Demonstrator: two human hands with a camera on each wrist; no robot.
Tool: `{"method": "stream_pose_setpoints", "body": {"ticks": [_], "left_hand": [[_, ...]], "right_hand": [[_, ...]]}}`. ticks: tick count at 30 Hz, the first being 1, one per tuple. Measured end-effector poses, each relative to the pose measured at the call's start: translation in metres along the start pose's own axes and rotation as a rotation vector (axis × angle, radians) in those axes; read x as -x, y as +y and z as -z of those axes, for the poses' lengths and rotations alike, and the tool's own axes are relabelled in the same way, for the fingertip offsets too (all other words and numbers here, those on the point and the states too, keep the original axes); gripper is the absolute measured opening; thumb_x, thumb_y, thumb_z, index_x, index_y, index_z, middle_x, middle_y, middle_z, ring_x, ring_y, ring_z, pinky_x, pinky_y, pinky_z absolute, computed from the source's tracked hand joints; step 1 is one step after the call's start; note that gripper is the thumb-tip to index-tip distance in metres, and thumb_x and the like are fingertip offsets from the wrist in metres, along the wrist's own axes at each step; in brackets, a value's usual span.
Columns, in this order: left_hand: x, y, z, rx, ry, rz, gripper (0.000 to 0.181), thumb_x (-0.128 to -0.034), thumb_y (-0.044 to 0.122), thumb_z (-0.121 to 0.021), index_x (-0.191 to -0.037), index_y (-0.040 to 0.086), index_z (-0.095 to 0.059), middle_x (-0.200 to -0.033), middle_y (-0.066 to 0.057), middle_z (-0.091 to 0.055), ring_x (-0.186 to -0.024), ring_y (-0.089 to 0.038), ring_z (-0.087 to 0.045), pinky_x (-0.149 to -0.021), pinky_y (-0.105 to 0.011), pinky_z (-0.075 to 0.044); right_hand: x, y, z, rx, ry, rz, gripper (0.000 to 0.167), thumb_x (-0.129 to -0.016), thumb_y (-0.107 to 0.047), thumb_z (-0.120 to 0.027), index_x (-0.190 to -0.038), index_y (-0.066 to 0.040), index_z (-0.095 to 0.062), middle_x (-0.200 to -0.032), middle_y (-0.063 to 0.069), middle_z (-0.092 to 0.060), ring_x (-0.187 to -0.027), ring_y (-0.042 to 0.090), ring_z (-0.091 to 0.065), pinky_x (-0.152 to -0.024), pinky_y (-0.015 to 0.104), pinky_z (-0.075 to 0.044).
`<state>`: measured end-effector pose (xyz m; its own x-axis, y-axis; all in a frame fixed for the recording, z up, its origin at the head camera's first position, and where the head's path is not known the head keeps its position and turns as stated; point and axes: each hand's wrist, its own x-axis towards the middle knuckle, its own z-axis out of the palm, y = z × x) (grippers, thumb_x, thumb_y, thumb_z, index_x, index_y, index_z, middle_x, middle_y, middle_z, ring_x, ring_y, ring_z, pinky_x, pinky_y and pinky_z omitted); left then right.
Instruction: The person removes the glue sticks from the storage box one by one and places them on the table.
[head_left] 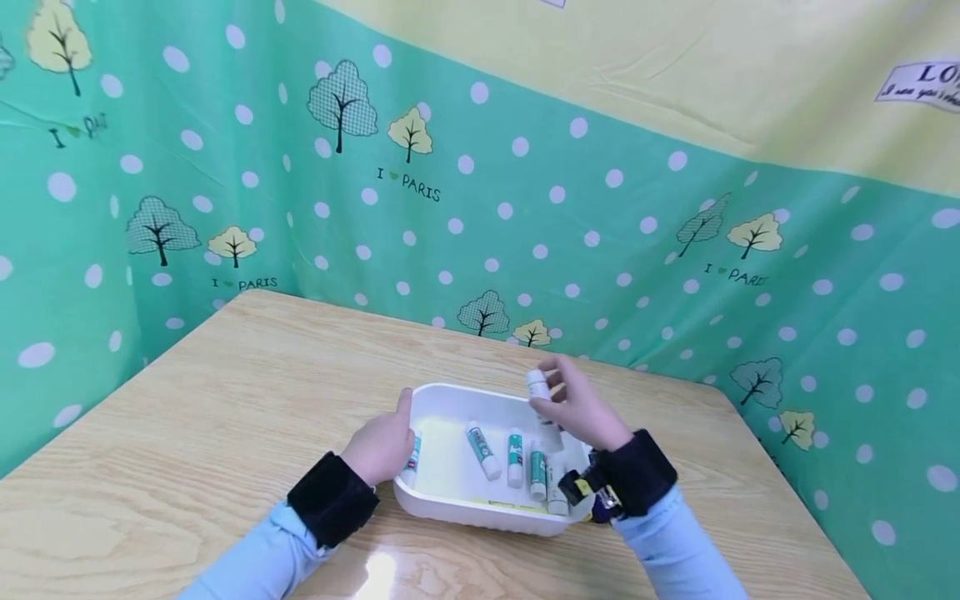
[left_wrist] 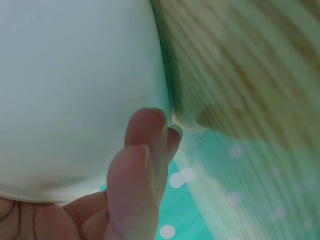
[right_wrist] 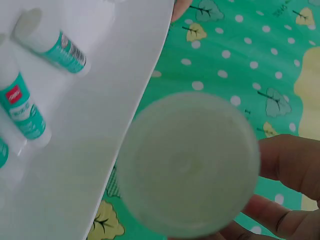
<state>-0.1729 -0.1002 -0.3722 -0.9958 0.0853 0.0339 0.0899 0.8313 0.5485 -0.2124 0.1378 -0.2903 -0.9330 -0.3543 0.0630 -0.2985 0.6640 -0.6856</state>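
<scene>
A white plastic box (head_left: 457,493) stands on the table with several glue sticks, white with teal labels, lying inside. Above its far right part, my right hand (head_left: 583,406) pinches a white glue stick (head_left: 537,385) between thumb and fingers. The round pale end of that glue stick (right_wrist: 187,165) fills the middle of the right wrist view. My left hand (head_left: 380,446) grips the box's left wall, one finger lying up along the rim; in the left wrist view its fingers (left_wrist: 131,187) press the outer side of the wall (left_wrist: 75,90). Its thumb is mostly hidden.
Inside the box, glue sticks lie at the middle (head_left: 483,450), at the right (head_left: 537,472) and by the left wall (head_left: 412,457). A dark purple object (head_left: 602,510) sits beside the box, partly behind the right wrist. A patterned green curtain (head_left: 517,200) hangs behind the wooden table (head_left: 225,408).
</scene>
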Motion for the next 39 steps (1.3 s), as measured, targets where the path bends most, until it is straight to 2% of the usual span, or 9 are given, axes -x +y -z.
{"method": "stream_pose_setpoints", "body": {"ticks": [7, 18, 21, 25, 28, 30, 33, 39], "left_hand": [[0.000, -0.003, -0.001, 0.009, -0.015, 0.007, 0.058, -0.0852, 0.008, -0.034, -0.135, -0.006, -0.008, -0.059, -0.008, -0.047, -0.046, -0.015, -0.046, -0.041, -0.024, -0.035], [0.000, -0.001, -0.003, 0.013, -0.017, 0.002, 0.057, -0.0857, 0.008, -0.034, -0.135, -0.006, -0.008, -0.055, -0.007, -0.044, -0.044, -0.015, -0.045, -0.040, -0.024, -0.035], [0.000, -0.001, -0.003, 0.008, -0.016, -0.003, 0.057, -0.0856, 0.008, -0.034, -0.135, -0.006, -0.008, -0.055, -0.007, -0.045, -0.044, -0.014, -0.045, -0.040, -0.024, -0.035], [-0.001, -0.001, -0.002, 0.005, -0.007, -0.008, 0.057, -0.0849, 0.008, -0.033, -0.134, -0.007, -0.009, -0.054, -0.006, -0.044, -0.043, -0.014, -0.045, -0.040, -0.024, -0.035], [-0.001, -0.001, 0.000, 0.002, -0.004, -0.010, 0.057, -0.0846, 0.008, -0.033, -0.134, -0.008, -0.010, -0.054, -0.006, -0.043, -0.044, -0.015, -0.045, -0.040, -0.024, -0.035], [0.000, 0.000, 0.000, 0.001, -0.003, -0.011, 0.056, -0.0846, 0.008, -0.033, -0.134, -0.008, -0.010, -0.054, -0.006, -0.043, -0.044, -0.015, -0.045, -0.041, -0.024, -0.035], [0.000, 0.000, 0.000, 0.003, -0.009, -0.012, 0.057, -0.0849, 0.008, -0.033, -0.134, -0.008, -0.010, -0.055, -0.006, -0.044, -0.045, -0.015, -0.045, -0.041, -0.024, -0.036], [0.000, 0.001, 0.001, 0.000, -0.013, -0.012, 0.057, -0.0850, 0.008, -0.033, -0.134, -0.008, -0.009, -0.055, -0.007, -0.045, -0.046, -0.015, -0.046, -0.041, -0.024, -0.036]], "right_hand": [[0.018, 0.036, 0.027, 0.014, 0.060, -0.034, 0.044, -0.081, -0.011, -0.055, -0.120, -0.005, -0.035, -0.102, 0.019, -0.048, -0.072, 0.020, -0.053, -0.053, 0.025, -0.047], [0.053, 0.085, 0.051, 0.039, 0.201, -0.148, 0.050, -0.083, -0.020, -0.054, -0.126, -0.004, -0.034, -0.109, 0.025, -0.048, -0.080, 0.022, -0.054, -0.057, 0.027, -0.048], [0.057, 0.112, 0.056, 0.056, 0.243, -0.171, 0.052, -0.083, -0.028, -0.054, -0.126, -0.007, -0.035, -0.108, 0.023, -0.048, -0.081, 0.022, -0.054, -0.057, 0.031, -0.049], [0.057, 0.163, 0.063, 0.065, 0.275, -0.184, 0.057, -0.081, -0.037, -0.054, -0.128, -0.012, -0.035, -0.107, 0.020, -0.049, -0.078, 0.019, -0.053, -0.054, 0.039, -0.048], [0.055, 0.196, 0.069, 0.061, 0.268, -0.203, 0.061, -0.079, -0.043, -0.054, -0.130, -0.015, -0.034, -0.109, 0.021, -0.048, -0.080, 0.020, -0.053, -0.051, 0.039, -0.047], [0.055, 0.208, 0.072, 0.070, 0.268, -0.231, 0.063, -0.079, -0.046, -0.052, -0.131, -0.016, -0.033, -0.113, 0.021, -0.047, -0.084, 0.022, -0.053, -0.048, 0.034, -0.046], [0.059, 0.206, 0.074, 0.085, 0.291, -0.288, 0.065, -0.077, -0.049, -0.052, -0.131, -0.018, -0.034, -0.115, 0.019, -0.047, -0.088, 0.024, -0.052, -0.046, 0.030, -0.046], [0.075, 0.167, 0.078, 0.095, 0.236, -0.354, 0.059, -0.084, -0.034, -0.051, -0.131, -0.004, -0.032, -0.115, 0.029, -0.043, -0.091, 0.032, -0.052, -0.058, 0.031, -0.047]]}}
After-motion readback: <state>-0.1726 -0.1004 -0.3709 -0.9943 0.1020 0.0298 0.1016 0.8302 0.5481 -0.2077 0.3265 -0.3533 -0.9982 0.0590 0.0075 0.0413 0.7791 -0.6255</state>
